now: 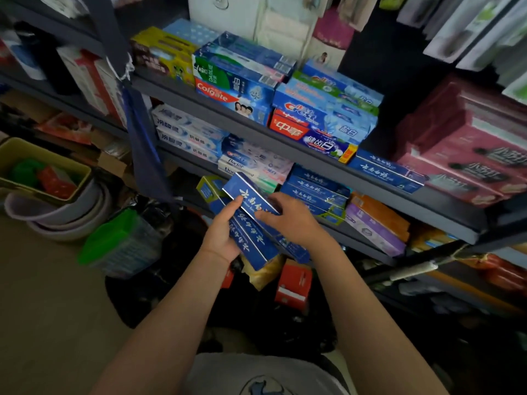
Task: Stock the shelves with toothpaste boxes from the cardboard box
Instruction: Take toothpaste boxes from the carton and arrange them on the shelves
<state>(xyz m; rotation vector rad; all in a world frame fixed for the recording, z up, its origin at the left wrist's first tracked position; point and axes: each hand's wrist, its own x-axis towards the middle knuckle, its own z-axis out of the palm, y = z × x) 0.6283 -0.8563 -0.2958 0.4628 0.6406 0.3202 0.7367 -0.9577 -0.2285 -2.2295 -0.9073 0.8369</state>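
My left hand (221, 232) grips a stack of dark blue toothpaste boxes (251, 243) with white lettering, held in front of the lower shelf. My right hand (288, 216) curls over the top blue box (246, 192), which tilts up from the stack. Matching blue boxes (316, 189) lie stacked on the lower shelf just right of my hands, and one more blue box (385, 169) lies on the middle shelf (285, 143). The cardboard box is not in sight.
The middle shelf holds Colgate boxes (228, 92), Crest boxes (322, 118) and pink packs (462, 155). Orange and purple boxes (376, 223) sit at the right of the lower shelf. Plastic basins (62, 215), a green basket (122, 240) and red cartons (293, 283) crowd the floor.
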